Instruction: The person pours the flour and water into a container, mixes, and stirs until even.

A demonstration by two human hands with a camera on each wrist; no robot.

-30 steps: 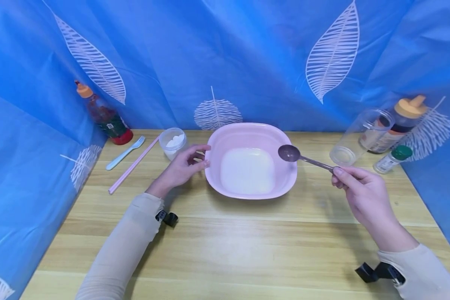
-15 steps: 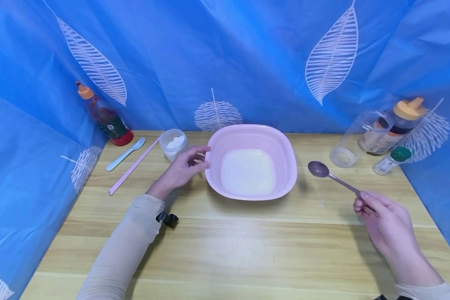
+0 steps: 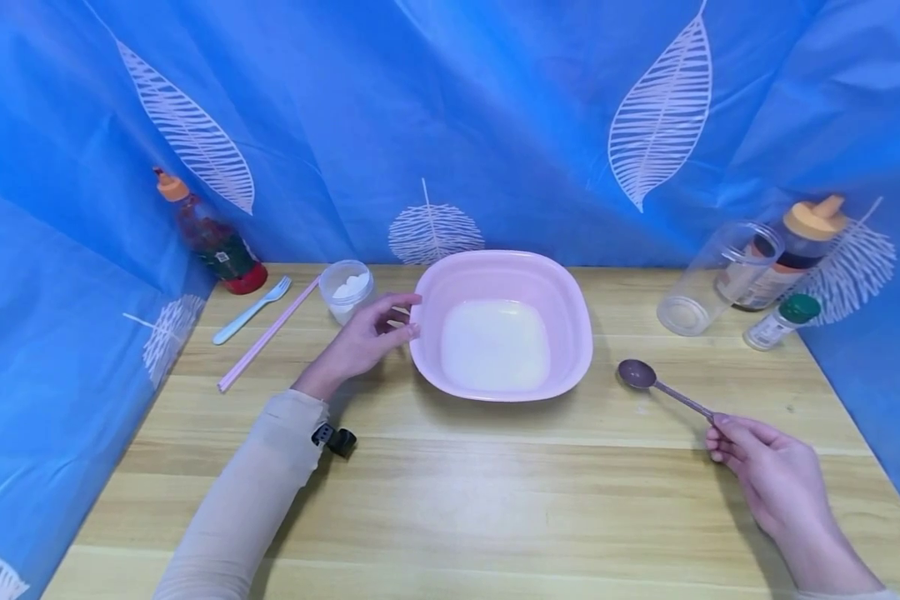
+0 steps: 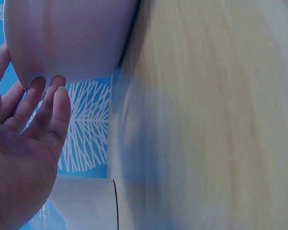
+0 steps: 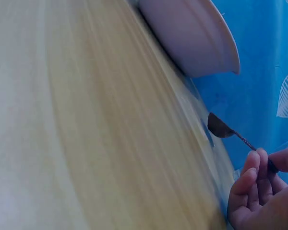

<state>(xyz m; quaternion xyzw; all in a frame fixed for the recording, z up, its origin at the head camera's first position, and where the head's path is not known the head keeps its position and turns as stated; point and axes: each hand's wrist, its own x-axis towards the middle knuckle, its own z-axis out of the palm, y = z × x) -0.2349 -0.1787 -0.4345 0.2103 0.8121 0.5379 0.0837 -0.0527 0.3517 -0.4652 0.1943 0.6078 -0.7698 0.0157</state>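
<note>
A pink plastic basin point(image 3: 506, 262) stands on the wooden table in the head view, its floor looking whitish and shiny. My left hand point(image 3: 363, 337) touches the basin's left rim; in the left wrist view, fairly straight fingers point(image 4: 60, 108) rest against its outer wall. On the right, my right hand point(image 3: 776, 471) pinches a dark measuring spoon point(image 3: 637, 374) by the handle end. The bowl of the spoon points left, to the right of the basin and apart from it. In the right wrist view, the spoon point(image 5: 219, 127) hangs just over the table. Whether it holds anything is unclear.
Left of the basin are a small clear jar point(image 3: 347, 292) of white stuff, a pink stick point(image 3: 270, 333), a light blue fork point(image 3: 251, 312) and a red sauce bottle point(image 3: 221, 242). At right stand a clear container point(image 3: 708, 283), a dark sauce bottle point(image 3: 802, 242) and a green-capped bottle point(image 3: 780, 321).
My right hand has drawn the measuring spoon from over the basin's right rim to the right and nearer to me, then lower. The left hand and the basin have stayed in place.
</note>
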